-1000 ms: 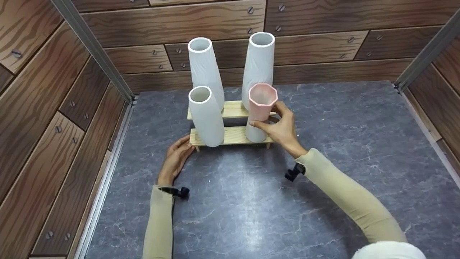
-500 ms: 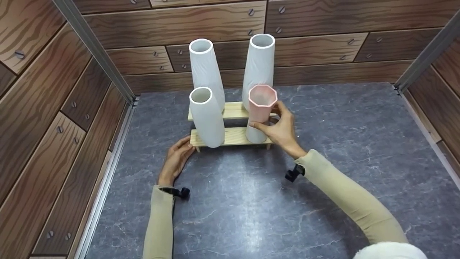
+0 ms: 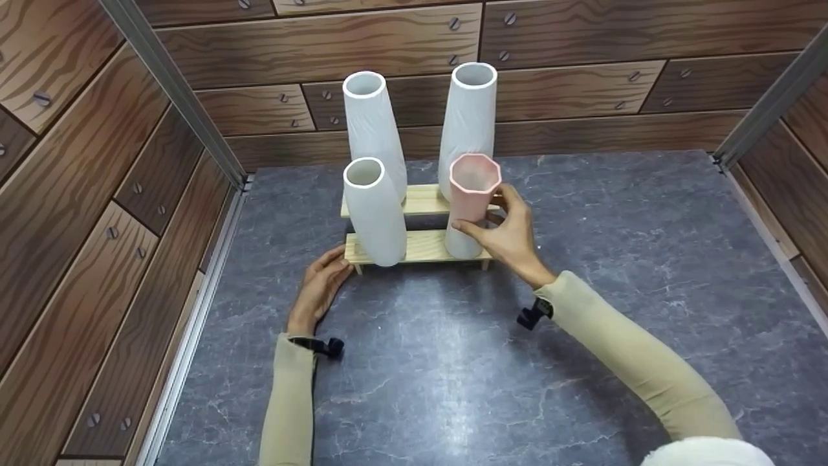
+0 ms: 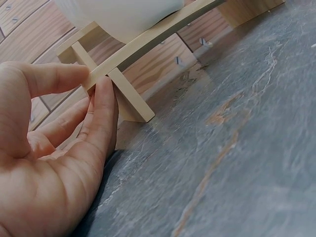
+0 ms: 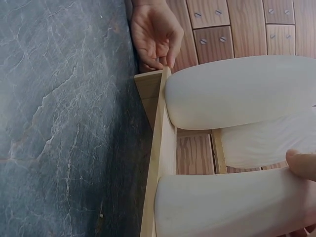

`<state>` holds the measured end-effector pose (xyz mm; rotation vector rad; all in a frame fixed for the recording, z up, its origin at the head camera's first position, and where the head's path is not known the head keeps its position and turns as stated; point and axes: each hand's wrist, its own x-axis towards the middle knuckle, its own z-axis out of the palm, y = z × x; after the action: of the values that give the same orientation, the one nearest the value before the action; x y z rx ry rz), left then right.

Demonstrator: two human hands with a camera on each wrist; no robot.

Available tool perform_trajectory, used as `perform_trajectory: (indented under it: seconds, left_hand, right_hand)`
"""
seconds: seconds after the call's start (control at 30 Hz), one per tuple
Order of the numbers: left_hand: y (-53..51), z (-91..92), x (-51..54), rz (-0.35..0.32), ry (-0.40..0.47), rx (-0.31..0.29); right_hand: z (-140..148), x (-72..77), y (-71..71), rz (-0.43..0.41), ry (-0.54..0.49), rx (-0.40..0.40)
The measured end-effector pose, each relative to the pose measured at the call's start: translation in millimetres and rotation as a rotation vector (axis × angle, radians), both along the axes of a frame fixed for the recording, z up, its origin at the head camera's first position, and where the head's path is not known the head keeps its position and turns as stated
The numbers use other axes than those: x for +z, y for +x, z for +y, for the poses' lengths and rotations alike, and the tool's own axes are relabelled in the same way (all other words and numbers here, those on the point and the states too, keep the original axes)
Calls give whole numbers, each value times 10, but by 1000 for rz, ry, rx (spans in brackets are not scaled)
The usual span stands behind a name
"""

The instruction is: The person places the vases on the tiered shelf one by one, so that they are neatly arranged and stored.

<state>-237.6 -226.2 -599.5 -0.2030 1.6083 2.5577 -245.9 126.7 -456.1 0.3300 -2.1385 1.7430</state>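
Note:
A light wooden stand (image 3: 424,244) has a front and a rear plank. My left hand (image 3: 318,285) is at the front plank's left end; in the left wrist view its thumb and fingers pinch the plank's corner (image 4: 129,57) beside a leg. My right hand (image 3: 511,234) grips a vase (image 3: 467,207) with a pink octagonal rim and a white lower part, upright on the front plank's right end. The far fingers are partly hidden behind the vase. To its left, on the same plank, stands a plain white vase (image 3: 376,217).
Two taller white vases, one at the left (image 3: 374,129) and one at the right (image 3: 469,123), stand on the rear plank. Dark marbled flooring (image 3: 414,362) lies under the stand. Wood-patterned walls (image 3: 550,90) and metal corner posts (image 3: 174,84) enclose the area.
The view has shifted very slightly. Both hands, the stand and the vases keep their places relative to each other.

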Motion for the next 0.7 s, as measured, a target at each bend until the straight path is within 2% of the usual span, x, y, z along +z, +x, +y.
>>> perform_trajectory:
  seconds: [0.13,0.27,0.43,0.5,0.6,0.7]
  left_hand:
    - [-16,24,5,-4,7,-2]
    - [8,9,27,-6,-20,6]
    - [26,-12,90,-7,-76,9]
    - [30,-25,120,-13,-118,4]
    - [34,-56,192,-36,-212,-15]
    - [18,-112,290,-69,-336,-56]
  right_hand:
    - [38,1,3,2,-11,9]
    - [89,-64,-33,13,-18,45]
    - [212,-184,-134,49,53,61]
    - [260,-205,-153,77,74,76]
    - [302,-132,-100,127,83,113]
    - [382,-122,-94,161,80,134]
